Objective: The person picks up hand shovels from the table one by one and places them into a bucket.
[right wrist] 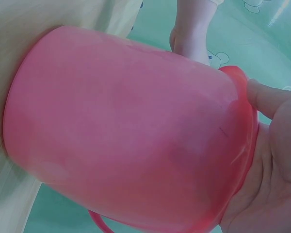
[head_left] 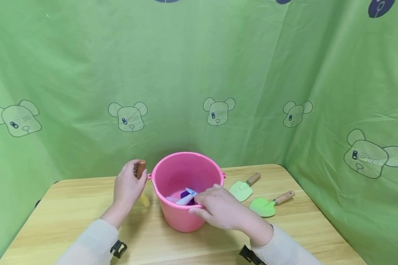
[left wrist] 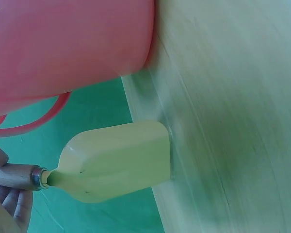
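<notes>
Yellow-bladed trowel (left wrist: 94, 162) is held near-vertical, handle up, blade pointing down at the bench (head_left: 83, 206), left of the pink bucket (head_left: 182, 218); the left hand (head_left: 127, 186) grips its handle, the right hand (head_left: 220, 208) clasps the bucket's rim.

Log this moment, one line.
left hand: holds yellow trowel, blade down | right hand: grips pink bucket at rim | table: two green trowels

left grip (head_left: 129, 186) — fingers (left wrist: 22, 208) curled | right grip (head_left: 220, 208) — thumb (right wrist: 270, 99) parted from fingers
</notes>
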Demonstrator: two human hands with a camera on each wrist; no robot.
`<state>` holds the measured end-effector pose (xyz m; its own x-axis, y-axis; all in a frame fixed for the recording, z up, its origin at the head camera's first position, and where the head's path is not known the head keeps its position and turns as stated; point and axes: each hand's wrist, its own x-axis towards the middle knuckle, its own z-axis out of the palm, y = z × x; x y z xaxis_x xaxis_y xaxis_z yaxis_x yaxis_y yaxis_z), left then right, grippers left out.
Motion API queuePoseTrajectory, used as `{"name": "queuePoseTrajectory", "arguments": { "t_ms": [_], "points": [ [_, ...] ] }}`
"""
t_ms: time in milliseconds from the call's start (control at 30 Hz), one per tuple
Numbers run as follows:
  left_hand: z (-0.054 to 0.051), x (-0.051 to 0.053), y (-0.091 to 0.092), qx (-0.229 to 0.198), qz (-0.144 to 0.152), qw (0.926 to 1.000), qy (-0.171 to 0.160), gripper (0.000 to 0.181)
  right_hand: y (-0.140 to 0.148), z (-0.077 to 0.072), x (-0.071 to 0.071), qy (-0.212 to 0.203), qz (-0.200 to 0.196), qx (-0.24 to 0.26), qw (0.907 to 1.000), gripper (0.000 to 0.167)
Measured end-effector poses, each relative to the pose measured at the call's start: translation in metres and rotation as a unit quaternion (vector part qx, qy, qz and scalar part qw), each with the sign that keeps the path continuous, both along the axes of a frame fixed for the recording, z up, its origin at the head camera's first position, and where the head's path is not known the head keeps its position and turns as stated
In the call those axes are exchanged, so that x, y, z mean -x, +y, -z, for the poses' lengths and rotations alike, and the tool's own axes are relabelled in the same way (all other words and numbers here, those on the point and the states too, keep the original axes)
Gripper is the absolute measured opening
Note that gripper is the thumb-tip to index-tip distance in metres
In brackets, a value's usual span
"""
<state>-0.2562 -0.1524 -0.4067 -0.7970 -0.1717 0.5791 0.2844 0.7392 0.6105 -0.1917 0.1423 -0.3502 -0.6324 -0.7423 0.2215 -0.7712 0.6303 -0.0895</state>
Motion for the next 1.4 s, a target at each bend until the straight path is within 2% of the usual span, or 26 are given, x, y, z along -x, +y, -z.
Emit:
{"name": "queuePoseTrajectory", "arguments": {
  "t_ms": [300, 533, 800, 1100, 1400],
  "points": [
    [-0.007, 0.002, -0.002, -0.010, 0.007, 0.9993, 0.035, 0.038, -0.001, -0.001, 0.000, 0.002, -0.001, 0.002, 1.0000, 0.040],
    [-0.017, 0.002, -0.003, -0.025, 0.005, 0.9978, 0.061, 0.036, 0.000, -0.001, -0.001, -0.006, 0.002, 0.005, 1.0000, 0.040],
    [-0.030, 0.000, -0.004, -0.046, -0.001, 0.9962, 0.074, 0.036, -0.001, -0.001, -0.001, -0.011, 0.006, 0.002, 0.9999, 0.041],
    [-0.053, 0.004, -0.001, -0.068, 0.003, 0.9919, 0.108, 0.031, -0.001, -0.001, -0.001, -0.011, 0.010, -0.001, 0.9999, 0.041],
    [-0.073, -0.001, 0.002, -0.081, 0.013, 0.9857, 0.147, 0.034, -0.001, 0.000, -0.001, -0.007, 0.006, 0.002, 1.0000, 0.041]
  ]
}}
